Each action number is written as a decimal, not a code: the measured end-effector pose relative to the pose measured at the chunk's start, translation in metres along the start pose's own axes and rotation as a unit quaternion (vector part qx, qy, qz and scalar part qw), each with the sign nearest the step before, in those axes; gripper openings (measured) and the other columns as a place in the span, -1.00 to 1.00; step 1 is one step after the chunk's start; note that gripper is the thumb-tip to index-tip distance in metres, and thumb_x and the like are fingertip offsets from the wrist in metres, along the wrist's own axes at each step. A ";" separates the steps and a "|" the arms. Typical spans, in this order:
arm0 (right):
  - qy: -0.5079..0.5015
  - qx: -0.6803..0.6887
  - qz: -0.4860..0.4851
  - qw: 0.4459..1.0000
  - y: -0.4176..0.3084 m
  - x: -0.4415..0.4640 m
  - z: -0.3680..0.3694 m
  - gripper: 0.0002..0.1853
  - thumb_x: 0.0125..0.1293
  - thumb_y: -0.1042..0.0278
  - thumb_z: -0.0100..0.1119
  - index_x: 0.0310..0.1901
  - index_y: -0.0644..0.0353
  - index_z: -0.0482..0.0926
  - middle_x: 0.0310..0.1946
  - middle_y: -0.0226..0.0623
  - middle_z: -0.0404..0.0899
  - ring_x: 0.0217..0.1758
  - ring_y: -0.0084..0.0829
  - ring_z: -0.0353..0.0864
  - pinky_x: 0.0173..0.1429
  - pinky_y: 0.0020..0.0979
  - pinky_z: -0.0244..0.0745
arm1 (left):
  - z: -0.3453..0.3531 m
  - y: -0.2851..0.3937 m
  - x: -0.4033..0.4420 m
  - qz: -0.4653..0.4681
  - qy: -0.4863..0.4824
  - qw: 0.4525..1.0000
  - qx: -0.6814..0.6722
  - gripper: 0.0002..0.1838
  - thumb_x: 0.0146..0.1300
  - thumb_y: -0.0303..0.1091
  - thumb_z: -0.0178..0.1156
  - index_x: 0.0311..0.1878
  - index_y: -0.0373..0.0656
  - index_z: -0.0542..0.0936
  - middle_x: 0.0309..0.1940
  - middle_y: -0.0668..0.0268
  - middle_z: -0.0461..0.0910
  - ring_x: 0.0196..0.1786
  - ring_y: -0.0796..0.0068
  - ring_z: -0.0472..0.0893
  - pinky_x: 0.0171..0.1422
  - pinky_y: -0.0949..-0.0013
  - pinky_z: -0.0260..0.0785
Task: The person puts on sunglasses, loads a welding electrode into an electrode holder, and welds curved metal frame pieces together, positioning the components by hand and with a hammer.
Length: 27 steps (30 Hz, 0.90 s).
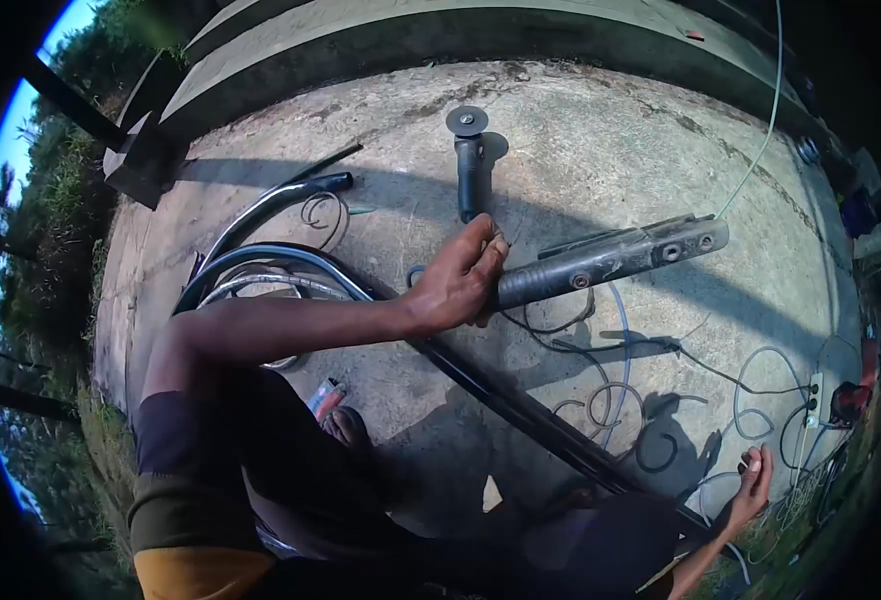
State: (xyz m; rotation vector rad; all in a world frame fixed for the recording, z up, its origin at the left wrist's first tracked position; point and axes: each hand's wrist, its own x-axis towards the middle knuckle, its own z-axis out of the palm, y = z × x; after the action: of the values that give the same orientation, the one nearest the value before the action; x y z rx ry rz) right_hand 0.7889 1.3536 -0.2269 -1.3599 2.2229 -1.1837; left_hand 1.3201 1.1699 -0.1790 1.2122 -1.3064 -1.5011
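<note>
My left hand (pixel 457 275) is closed around the near end of a dark metal tube (pixel 610 268). The tube points to the right and has several round bolt holes or nuts along its side. A thin pale cable (pixel 760 150) runs up from its far end. My right hand (pixel 753 482) is at the lower right with its fingers raised and partly spread; nothing clear shows in it. Beyond my left hand, an angle grinder (pixel 469 165) lies on the concrete with its disc facing up.
A long black pipe (pixel 520 400) slants across the floor below my left arm. Curved black tubes (pixel 250 225) lie at left. Loose cables (pixel 610 390) coil at right near a white power strip (pixel 815 395). A red-and-white packet (pixel 327 397) is by my foot. Concrete steps (pixel 410 45) rise behind.
</note>
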 end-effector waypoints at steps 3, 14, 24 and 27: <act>-0.306 0.015 -0.172 0.936 -0.203 -0.015 0.126 -0.22 0.34 -0.19 0.18 0.38 0.27 0.35 0.12 -0.04 0.57 0.22 -0.16 0.54 0.28 -0.20 0.39 | -0.032 -0.010 -0.020 0.000 -0.002 1.000 0.006 -0.77 0.57 -0.14 -0.09 -0.07 -0.11 0.27 -0.50 0.38 0.37 -0.64 0.57 0.46 -0.61 0.45 0.32; -0.497 0.252 -0.151 0.816 -0.394 -0.076 0.319 -0.06 0.21 -0.29 0.30 0.31 0.41 0.26 0.18 0.08 0.46 0.26 -0.11 0.51 0.43 -0.07 0.27 | -0.099 -0.041 -0.059 0.180 0.120 0.975 -0.058 -0.86 0.56 -0.32 -0.16 -0.11 -0.19 0.23 -0.55 0.25 0.39 -0.69 0.46 0.49 -0.65 0.34 0.32; -0.446 0.262 -0.131 0.846 -0.451 -0.127 0.373 -0.43 0.24 0.40 0.30 0.21 0.36 0.27 -0.24 -0.14 0.62 -0.21 -0.41 0.69 -0.06 -0.42 0.61 | -0.135 -0.048 -0.067 0.307 0.268 0.910 -0.078 -0.81 0.59 -0.25 -0.19 -0.09 -0.18 0.22 -0.44 0.17 0.56 -0.59 0.50 0.57 -0.49 0.40 0.49; -0.428 0.293 -0.130 0.845 -0.446 -0.117 0.386 -0.40 0.16 0.56 0.20 0.25 0.33 0.23 -0.34 -0.23 0.59 -0.37 -0.49 0.64 -0.23 -0.48 0.60 | -0.173 -0.059 -0.114 0.090 0.163 0.971 -0.150 -0.80 0.59 -0.27 -0.17 -0.10 -0.22 0.26 -0.45 0.14 0.65 -0.56 0.48 0.62 -0.45 0.41 0.46</act>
State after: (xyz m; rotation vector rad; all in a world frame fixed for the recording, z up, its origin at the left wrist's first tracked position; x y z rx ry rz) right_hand 1.3529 1.1602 -0.1493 -1.5077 0.9763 -0.9266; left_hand 1.5157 1.2482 -0.2213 1.0570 -0.9078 -1.2529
